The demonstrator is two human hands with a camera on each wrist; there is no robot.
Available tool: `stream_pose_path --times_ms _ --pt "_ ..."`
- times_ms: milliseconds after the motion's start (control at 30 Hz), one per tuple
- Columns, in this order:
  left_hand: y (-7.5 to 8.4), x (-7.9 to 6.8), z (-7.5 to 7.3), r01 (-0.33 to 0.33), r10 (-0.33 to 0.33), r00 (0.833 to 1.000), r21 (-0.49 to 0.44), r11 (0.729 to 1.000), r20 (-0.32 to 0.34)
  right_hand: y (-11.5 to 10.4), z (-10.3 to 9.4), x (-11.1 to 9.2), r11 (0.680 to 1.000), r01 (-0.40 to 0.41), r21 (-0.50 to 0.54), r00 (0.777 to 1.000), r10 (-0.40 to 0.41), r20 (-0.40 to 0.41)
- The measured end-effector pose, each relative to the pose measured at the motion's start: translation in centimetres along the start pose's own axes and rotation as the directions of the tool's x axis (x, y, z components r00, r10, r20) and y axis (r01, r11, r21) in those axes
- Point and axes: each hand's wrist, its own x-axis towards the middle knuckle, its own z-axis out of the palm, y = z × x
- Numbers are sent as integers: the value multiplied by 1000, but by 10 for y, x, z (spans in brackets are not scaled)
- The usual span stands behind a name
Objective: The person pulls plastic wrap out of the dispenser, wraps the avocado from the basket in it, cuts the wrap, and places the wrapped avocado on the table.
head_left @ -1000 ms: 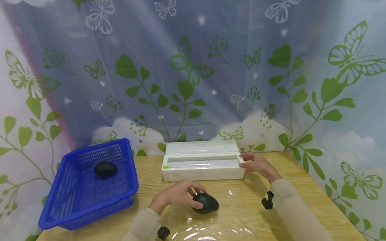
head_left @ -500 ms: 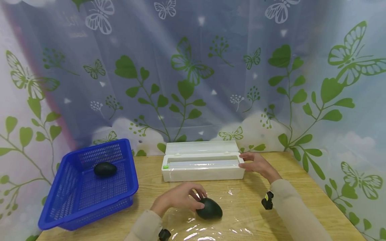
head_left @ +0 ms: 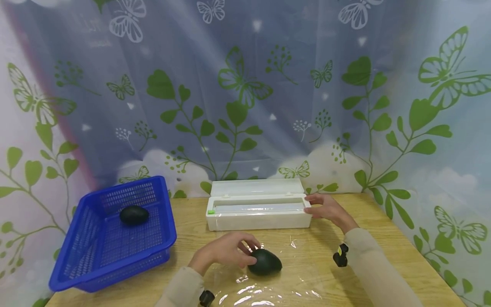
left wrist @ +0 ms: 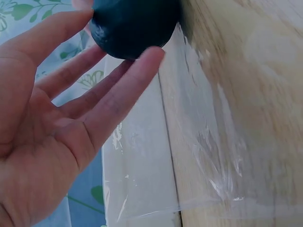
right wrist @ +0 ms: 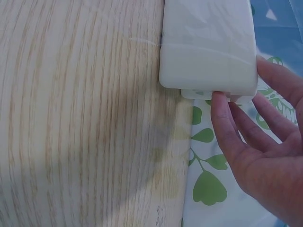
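Note:
A dark green avocado (head_left: pixel 265 262) lies on a sheet of clear cling film (head_left: pixel 293 279) spread over the table. My left hand (head_left: pixel 230 249) holds the avocado at its left end, thumb in front and fingers behind. In the left wrist view the fingertips meet the underside of the avocado (left wrist: pixel 135 26). A white cling film dispenser (head_left: pixel 261 221) stands behind it with its lid raised and a film roll (head_left: pixel 258 207) inside. My right hand (head_left: pixel 327 211) grips the dispenser's right end, and the right wrist view shows thumb and fingers about the corner of the dispenser (right wrist: pixel 208 56).
At the left stands a blue perforated basket (head_left: pixel 115 270) with a second avocado (head_left: pixel 134 215) in it. A green slider (head_left: pixel 211 212) sits at the dispenser's left end. Behind the wooden table (head_left: pixel 192 213) hangs a printed butterfly curtain (head_left: pixel 245 128).
The avocado has shifted slightly right and towards me, then a little back, turning so its narrow end points right. My left hand moved with it. My right hand and the dispenser stayed put.

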Motion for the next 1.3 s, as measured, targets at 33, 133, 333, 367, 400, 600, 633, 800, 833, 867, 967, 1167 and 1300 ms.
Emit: stream_pose_path --times_ms 33,133,333,367,400,600,633,800,833,867,967,1167,1300 --pt "0 0 0 -2 2 1000 12 1000 -2 0 0 0 1000 0 0 1000 0 0" --pt "0 0 0 -12 13 1000 47 999 -9 1 0 0 1000 -4 -2 1000 4 0" --pt "-3 -1 0 -20 21 1000 62 998 -12 2 1 2 1000 -10 -14 1000 10 0" --pt "-3 -1 0 -21 22 1000 65 998 -12 2 1 2 1000 -9 -14 1000 9 -1" --pt "-4 -1 0 -22 23 1000 68 997 -12 2 1 2 1000 -6 -17 1000 6 1" --pt "-7 -8 -4 -27 28 1000 86 996 -12 0 3 3 999 0 -38 1000 0 0" --pt "-9 -9 -6 -28 30 999 85 996 -14 -2 4 2 999 -5 -47 1000 5 -5" --pt "-14 -20 -13 -39 39 999 -38 999 5 -16 5 -6 981 -56 -186 996 40 -85" --pt "-15 -22 -14 -43 43 999 -66 997 11 -20 5 -10 976 -66 -209 993 45 -107" --pt "-16 -24 -16 -44 46 999 -95 995 20 -23 5 -13 970 -73 -232 992 45 -121" --pt "-19 -32 -21 -46 55 997 -146 988 54 -35 9 -26 965 -71 -253 992 42 -118" --pt "-20 -47 -25 -27 50 992 -193 981 115 -49 21 -58 978 10 -210 1000 -4 30" --pt "-22 -56 -24 -26 59 985 -198 980 161 -50 29 -79 986 63 -154 982 -33 185"
